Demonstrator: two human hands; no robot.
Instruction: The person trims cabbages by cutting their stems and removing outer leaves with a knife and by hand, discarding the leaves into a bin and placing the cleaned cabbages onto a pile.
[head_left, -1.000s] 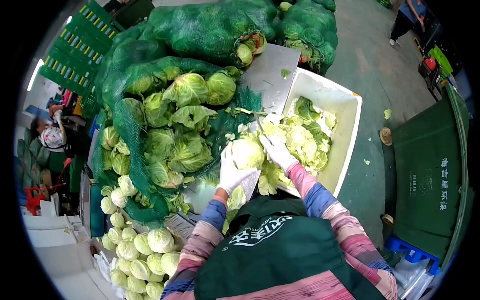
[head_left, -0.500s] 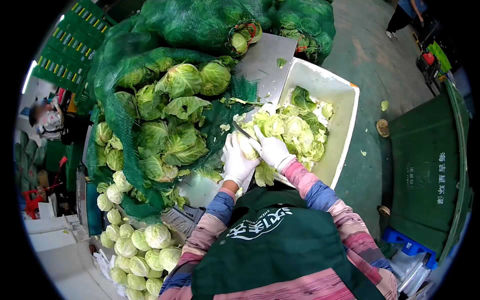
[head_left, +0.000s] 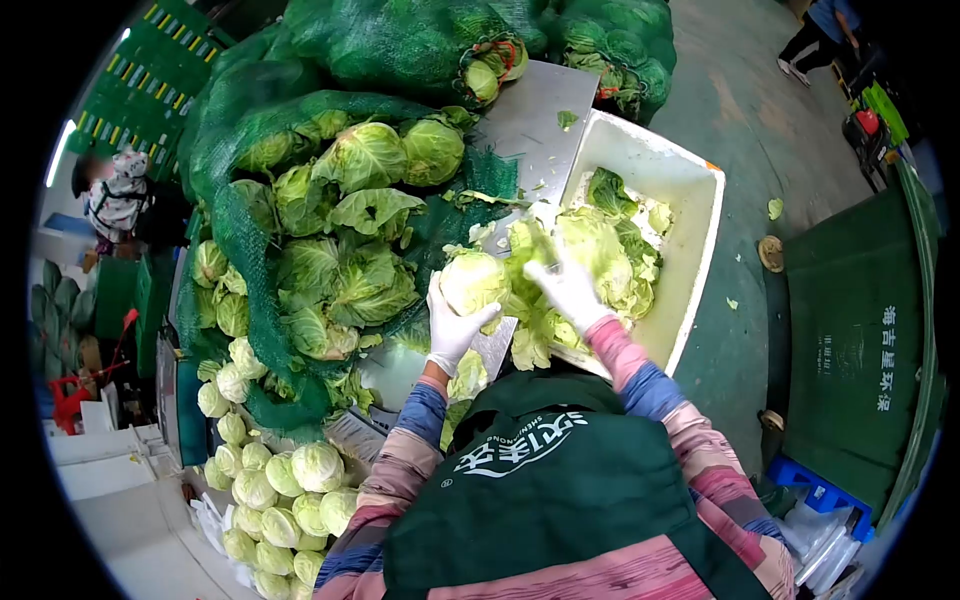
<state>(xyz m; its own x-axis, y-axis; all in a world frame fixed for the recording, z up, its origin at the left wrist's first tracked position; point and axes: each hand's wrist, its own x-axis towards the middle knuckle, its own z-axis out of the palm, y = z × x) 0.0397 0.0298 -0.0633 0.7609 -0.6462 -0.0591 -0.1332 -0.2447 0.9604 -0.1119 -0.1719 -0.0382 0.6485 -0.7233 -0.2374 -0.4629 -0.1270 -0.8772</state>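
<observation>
My left hand (head_left: 455, 325), in a white glove, is closed round a pale, trimmed cabbage (head_left: 473, 282) above the metal table. My right hand (head_left: 568, 292), also gloved, is blurred by motion at the near left side of the white foam box (head_left: 690, 270). A faint streak above its fingers looks like the knife (head_left: 546, 242), its blade smeared. Loose pale-green cabbage leaves (head_left: 600, 250) lie heaped in the box beside this hand. More untrimmed cabbages (head_left: 350, 285) lie left of my left hand on an opened green net bag (head_left: 240, 230).
Full green net sacks (head_left: 390, 50) stand at the back. Trimmed cabbages (head_left: 285, 500) are piled at lower left. The metal table (head_left: 530, 110) carries leaf scraps. A large green bin (head_left: 850, 340) stands right. One person (head_left: 120, 195) is at far left, another (head_left: 825, 30) at upper right.
My right hand has moved away from the cabbage to the right, toward the leaves in the box. The cabbage in my left hand now shows more fully, turned upward.
</observation>
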